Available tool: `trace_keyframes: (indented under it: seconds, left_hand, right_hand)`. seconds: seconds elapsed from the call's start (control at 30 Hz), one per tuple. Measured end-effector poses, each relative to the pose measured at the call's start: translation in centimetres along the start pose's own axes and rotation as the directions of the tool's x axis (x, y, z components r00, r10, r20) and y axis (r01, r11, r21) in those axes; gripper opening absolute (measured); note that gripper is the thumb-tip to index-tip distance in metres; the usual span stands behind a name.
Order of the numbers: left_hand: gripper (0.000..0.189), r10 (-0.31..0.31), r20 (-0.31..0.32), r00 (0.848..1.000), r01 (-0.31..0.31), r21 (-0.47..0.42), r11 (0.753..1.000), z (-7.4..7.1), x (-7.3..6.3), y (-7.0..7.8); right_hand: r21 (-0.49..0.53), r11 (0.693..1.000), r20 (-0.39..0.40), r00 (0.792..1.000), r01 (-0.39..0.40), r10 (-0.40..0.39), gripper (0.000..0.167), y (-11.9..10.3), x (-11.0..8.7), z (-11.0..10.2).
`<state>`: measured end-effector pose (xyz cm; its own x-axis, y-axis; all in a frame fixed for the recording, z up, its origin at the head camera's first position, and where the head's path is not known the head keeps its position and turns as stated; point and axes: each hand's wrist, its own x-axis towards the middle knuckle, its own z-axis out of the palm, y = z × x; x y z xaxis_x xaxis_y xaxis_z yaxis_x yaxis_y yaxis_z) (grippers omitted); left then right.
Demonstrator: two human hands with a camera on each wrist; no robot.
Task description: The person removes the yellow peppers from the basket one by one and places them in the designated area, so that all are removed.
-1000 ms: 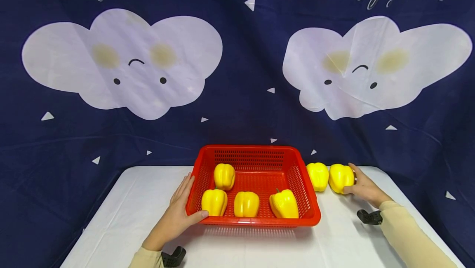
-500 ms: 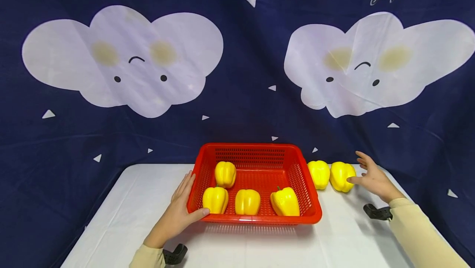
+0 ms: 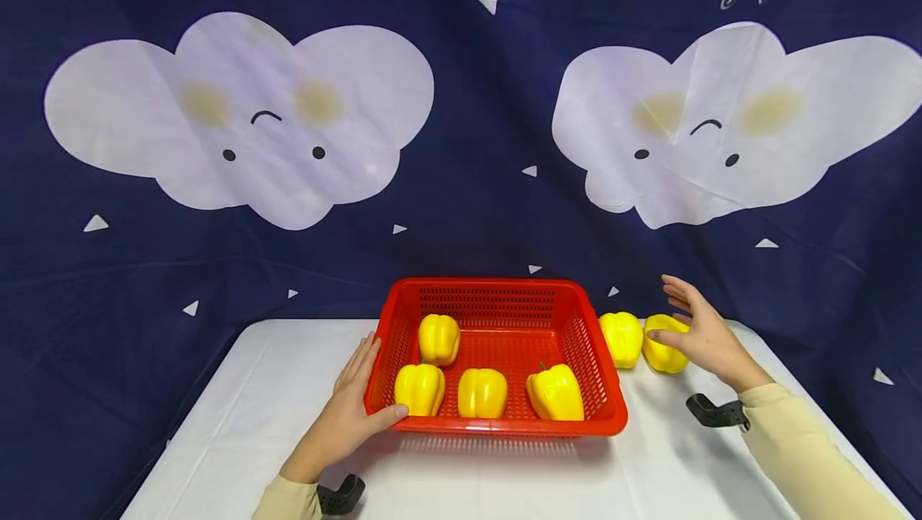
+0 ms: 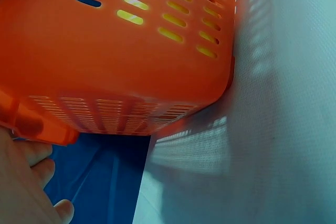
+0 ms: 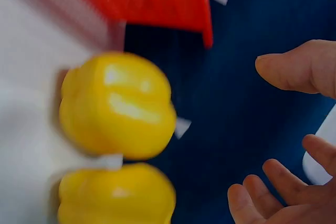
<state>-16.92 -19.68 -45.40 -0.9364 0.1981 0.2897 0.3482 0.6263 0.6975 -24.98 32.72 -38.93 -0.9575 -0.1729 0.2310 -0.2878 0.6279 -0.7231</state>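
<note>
My left hand [image 3: 350, 406] rests against the near left corner of a red plastic basket [image 3: 504, 426], with straight fingers along its left side and the thumb on the front rim. In the left wrist view, several fingers [image 4: 44, 170] show beside the basket's rim. My right hand [image 3: 709, 338] hovers over the outer of two yellow bell peppers right of the basket, fingers spread and holding nothing. That outer pepper [image 3: 664, 356] is partly hidden by the hand; the inner pepper [image 3: 621, 340] stands between it and the basket. The right wrist view shows both peppers apart from my fingers.
Inside the basket lie several more yellow bell peppers: a back left one [image 3: 438, 340], a front left one [image 3: 419, 389], a front middle one [image 3: 482, 394] and a front right one [image 3: 556, 393]. A white cloth [image 3: 230, 424] covers the table. Behind hangs a dark blue curtain [image 3: 490, 104].
My right hand has let go of the outer pepper, lifted away to the right, then come back leftward above it. The left hand stays at the basket.
</note>
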Motion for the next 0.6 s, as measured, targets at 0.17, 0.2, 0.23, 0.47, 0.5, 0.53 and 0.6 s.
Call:
trace_keyframes:
  seconds: [0.17, 0.2, 0.23, 0.47, 0.5, 0.53, 0.6]
  left_hand:
    - [0.105, 0.017, -0.011, 1.000, -0.017, 0.005, 1.000, 0.2, 0.1, -0.2]
    - [0.104, 0.019, -0.012, 1.000, -0.019, 0.003, 1.000, 0.2, 0.1, -0.2]
    - [0.104, 0.020, -0.012, 1.000, -0.020, 0.003, 1.000, 0.3, 0.1, -0.1]
    - [0.104, 0.006, -0.007, 1.000, -0.006, -0.006, 1.000, 0.3, 0.1, 0.0]
    - [0.104, 0.006, -0.010, 1.000, -0.006, -0.007, 1.000, 0.2, 0.0, 0.0]
    - [0.104, 0.008, -0.014, 1.000, -0.008, -0.006, 1.000, 0.2, 0.0, 0.0]
    - [0.103, 0.016, -0.021, 1.000, -0.016, -0.001, 1.000, 0.2, -0.1, 0.0]
  right_hand:
    - [0.015, 0.998, 0.008, 0.998, 0.062, -0.062, 0.094, -2.4, 0.1, 1.1]
    - [0.010, 0.997, 0.012, 0.997, 0.070, -0.070, 0.094, -2.9, 0.1, 1.3]
    - [0.008, 0.997, 0.018, 0.997, 0.073, -0.073, 0.093, -3.4, 0.1, 1.5]
    - [0.082, 0.993, 0.051, 0.995, 0.083, -0.087, 0.087, -6.2, 0.7, 3.6]
    - [0.098, 0.992, 0.058, 0.995, 0.079, -0.085, 0.087, -6.5, 0.9, 3.9]
    - [0.106, 0.991, 0.064, 0.994, 0.077, -0.084, 0.086, -6.8, 1.0, 4.3]
    - [0.127, 0.990, 0.079, 0.994, 0.069, -0.079, 0.085, -7.4, 1.3, 5.1]
